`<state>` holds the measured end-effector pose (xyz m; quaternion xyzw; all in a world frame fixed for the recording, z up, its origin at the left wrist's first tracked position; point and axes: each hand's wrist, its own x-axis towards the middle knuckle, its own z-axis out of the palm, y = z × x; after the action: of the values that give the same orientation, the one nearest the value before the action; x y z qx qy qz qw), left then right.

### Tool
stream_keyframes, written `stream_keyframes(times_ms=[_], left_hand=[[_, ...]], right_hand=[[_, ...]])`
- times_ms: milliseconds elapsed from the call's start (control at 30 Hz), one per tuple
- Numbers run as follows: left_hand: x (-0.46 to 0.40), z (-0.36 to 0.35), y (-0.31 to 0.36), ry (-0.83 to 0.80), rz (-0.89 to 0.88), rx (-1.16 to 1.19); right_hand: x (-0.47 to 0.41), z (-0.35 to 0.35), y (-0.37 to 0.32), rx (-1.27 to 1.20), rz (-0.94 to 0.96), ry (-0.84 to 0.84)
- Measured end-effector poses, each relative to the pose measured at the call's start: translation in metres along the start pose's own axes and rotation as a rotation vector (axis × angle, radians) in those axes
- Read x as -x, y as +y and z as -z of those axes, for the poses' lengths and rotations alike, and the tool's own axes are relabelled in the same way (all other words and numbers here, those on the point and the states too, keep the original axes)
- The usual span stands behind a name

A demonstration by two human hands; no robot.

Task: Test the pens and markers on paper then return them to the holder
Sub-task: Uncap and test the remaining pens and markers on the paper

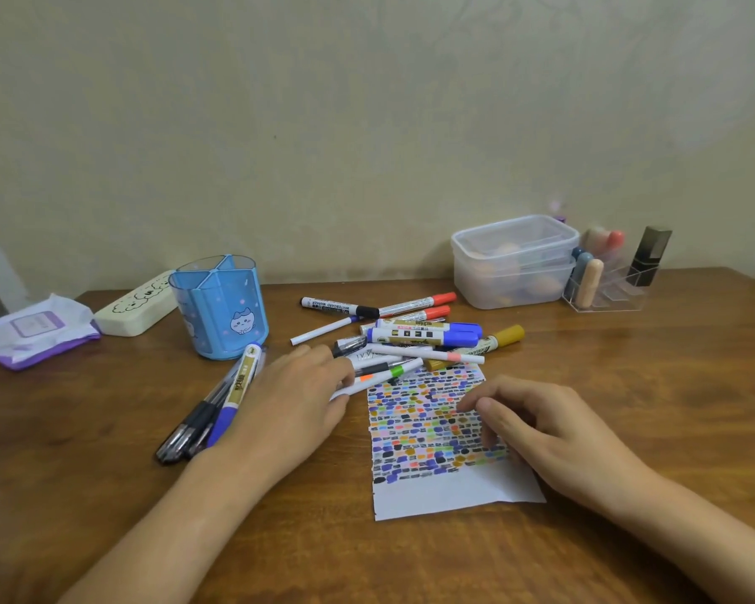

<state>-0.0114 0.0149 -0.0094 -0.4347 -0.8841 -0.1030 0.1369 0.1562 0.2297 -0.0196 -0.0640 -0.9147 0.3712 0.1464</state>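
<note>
A blue divided pen holder stands empty at the back left of the wooden table. A pile of markers and pens lies in the middle, just beyond a sheet of paper covered in coloured test marks. A second group of dark pens and a blue-capped marker lies in front of the holder. My left hand reaches flat over the near left edge of the pile, its fingertips touching a white pen. My right hand hovers over the paper's right side with loosely curled fingers and holds nothing.
A cream pencil case and a pack of wipes lie at the far left. Stacked clear plastic boxes and an acrylic organiser with cosmetics stand at the back right against the wall.
</note>
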Motion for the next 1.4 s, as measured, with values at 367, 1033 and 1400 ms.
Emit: stream_keyframes(times_ms=[367,1033,1400], left_hand=[[0.006,0.008,0.031,0.045,-0.052,0.385],[0.011,-0.009,0.041,-0.174,-0.197,0.320],[0.011,-0.016,0.042,-0.130,-0.200,0.367]], right_hand=[[0.002,-0.001,-0.002,-0.017,0.090,0.013],[-0.001,-0.006,0.007,0.088,0.056,0.029],[-0.004,-0.004,-0.008,-0.354,-0.070,0.021]])
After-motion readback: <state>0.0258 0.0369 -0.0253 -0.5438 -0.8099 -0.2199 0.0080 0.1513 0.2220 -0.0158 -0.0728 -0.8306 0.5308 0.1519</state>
